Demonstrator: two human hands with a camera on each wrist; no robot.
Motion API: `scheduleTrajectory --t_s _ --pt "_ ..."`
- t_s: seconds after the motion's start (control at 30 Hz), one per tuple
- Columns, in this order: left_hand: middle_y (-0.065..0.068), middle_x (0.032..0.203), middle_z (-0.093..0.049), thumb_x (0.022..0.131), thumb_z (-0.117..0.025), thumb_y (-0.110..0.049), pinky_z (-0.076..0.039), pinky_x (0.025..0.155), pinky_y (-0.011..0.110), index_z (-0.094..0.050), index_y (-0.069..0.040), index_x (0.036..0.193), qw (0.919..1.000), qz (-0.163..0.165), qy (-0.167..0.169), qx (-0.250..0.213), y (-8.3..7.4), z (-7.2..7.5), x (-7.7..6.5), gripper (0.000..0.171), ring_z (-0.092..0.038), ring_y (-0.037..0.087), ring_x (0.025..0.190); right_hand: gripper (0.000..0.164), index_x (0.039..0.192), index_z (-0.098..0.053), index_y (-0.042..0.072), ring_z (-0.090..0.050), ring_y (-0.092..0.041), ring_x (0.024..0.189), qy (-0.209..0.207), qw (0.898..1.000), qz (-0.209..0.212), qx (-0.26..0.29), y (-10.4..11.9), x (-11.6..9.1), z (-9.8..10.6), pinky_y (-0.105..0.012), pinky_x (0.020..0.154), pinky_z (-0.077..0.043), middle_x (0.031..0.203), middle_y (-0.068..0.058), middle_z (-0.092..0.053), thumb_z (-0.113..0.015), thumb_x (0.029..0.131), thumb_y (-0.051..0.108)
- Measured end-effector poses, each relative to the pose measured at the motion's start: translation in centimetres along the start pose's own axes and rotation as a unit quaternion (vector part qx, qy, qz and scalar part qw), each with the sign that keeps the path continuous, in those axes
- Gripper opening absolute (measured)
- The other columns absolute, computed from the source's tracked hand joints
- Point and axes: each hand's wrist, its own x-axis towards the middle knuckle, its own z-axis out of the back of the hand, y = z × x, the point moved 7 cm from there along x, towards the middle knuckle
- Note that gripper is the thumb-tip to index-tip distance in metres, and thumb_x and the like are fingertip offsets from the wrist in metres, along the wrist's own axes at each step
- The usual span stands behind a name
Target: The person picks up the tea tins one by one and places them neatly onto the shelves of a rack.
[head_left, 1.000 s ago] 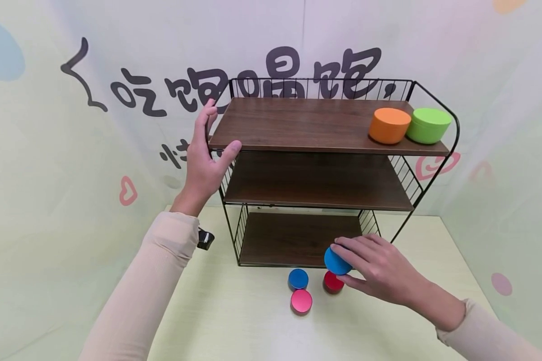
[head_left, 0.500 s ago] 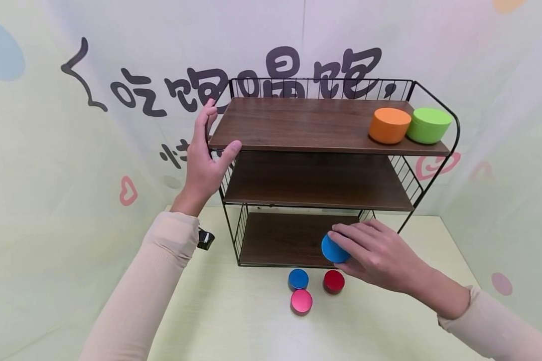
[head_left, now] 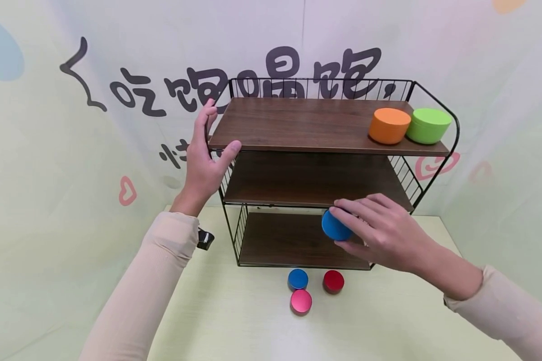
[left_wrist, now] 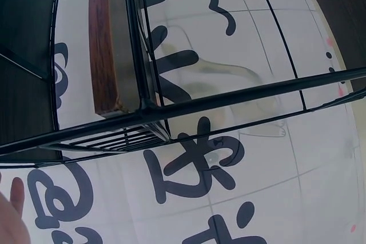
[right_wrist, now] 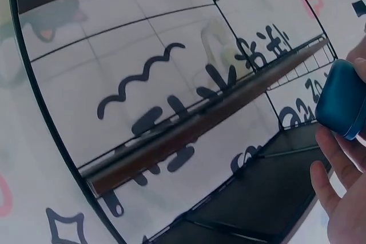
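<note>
My right hand grips a round blue tin in front of the shelf rack, about level with the front edge of its middle board. In the right wrist view the blue tin sits between fingers and thumb at the right side. My left hand rests on the upper left corner of the rack, thumb on the top board's front edge. The left wrist view shows only part of the left hand at the lower left. An orange tin and a green tin stand side by side on the top board's right end.
On the table before the rack lie a darker blue tin, a pink tin and a red tin. A small black object shows by the left wrist. Behind the rack hangs a printed cloth.
My right hand has lifted the blue tin from just above the red tin up to the middle board's front edge. The left hand has stayed on the rack.
</note>
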Motion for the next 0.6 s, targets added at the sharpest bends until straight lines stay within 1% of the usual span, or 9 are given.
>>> scheduleTrajectory --t_s 0.07,0.1,0.2,0.37,0.43,0.6 --pt "0.005 0.158 -0.036 0.088 -0.065 -0.025 -0.024 0.116 0.031 -0.038 0.004 0.139 1.0 0.0 0.0 0.001 0.0 0.0 0.0 0.064 -0.037 0.013 0.142 0.057 0.125 -0.066 0.001 -0.07 -0.035 0.09 -0.015 1.0 0.004 -0.003 -0.2 0.5 0.4 -0.05 0.075 -0.056 0.118 -0.017 -0.069 -0.046 0.101 0.048" --pt "0.005 0.158 -0.036 0.088 -0.065 -0.025 -0.024 0.116 0.031 -0.039 0.004 0.139 1.0 -0.001 -0.001 0.002 0.0 0.0 0.0 0.064 -0.037 0.014 0.142 0.057 0.124 -0.066 0.0 -0.07 -0.035 0.089 -0.023 1.0 0.008 -0.005 -0.3 0.7 0.6 -0.05 0.075 -0.056 0.117 -0.018 -0.069 -0.044 0.102 0.047" --pt "0.006 0.158 -0.036 0.088 -0.065 -0.025 -0.024 0.116 0.031 -0.039 0.003 0.139 1.0 -0.001 -0.001 0.004 0.1 0.0 0.0 0.064 -0.037 0.017 0.142 0.055 0.124 -0.066 0.0 -0.07 -0.036 0.089 -0.034 0.999 0.014 -0.009 -0.6 1.5 1.2 -0.05 0.075 -0.056 0.117 -0.018 -0.069 -0.046 0.102 0.045" --pt "0.009 0.158 -0.035 0.088 -0.065 -0.025 -0.024 0.116 0.031 -0.038 0.004 0.139 1.0 -0.002 -0.001 0.002 0.1 0.0 0.0 0.064 -0.037 0.016 0.142 0.053 0.123 -0.066 -0.002 -0.07 -0.036 0.09 -0.051 0.998 0.02 -0.021 -1.3 2.5 2.5 -0.05 0.075 -0.056 0.116 -0.019 -0.069 -0.049 0.101 0.044" --pt "0.01 0.158 -0.035 0.088 -0.065 -0.025 -0.024 0.116 0.031 -0.038 0.004 0.139 1.0 -0.004 -0.002 0.0 0.1 0.0 0.0 0.064 -0.037 0.019 0.142 0.052 0.122 -0.067 -0.002 -0.07 -0.036 0.089 -0.062 0.997 0.024 -0.027 -1.6 2.9 3.1 -0.049 0.074 -0.055 0.115 -0.019 -0.069 -0.051 0.101 0.043" --pt "0.008 0.158 -0.035 0.088 -0.065 -0.024 -0.024 0.116 0.031 -0.039 0.004 0.139 1.0 -0.005 -0.002 -0.002 0.2 0.0 0.1 0.064 -0.037 0.017 0.142 0.053 0.122 -0.067 -0.003 -0.069 -0.037 0.089 -0.082 0.996 0.021 -0.033 -2.3 3.6 4.2 -0.05 0.073 -0.054 0.114 -0.019 -0.069 -0.053 0.1 0.043"
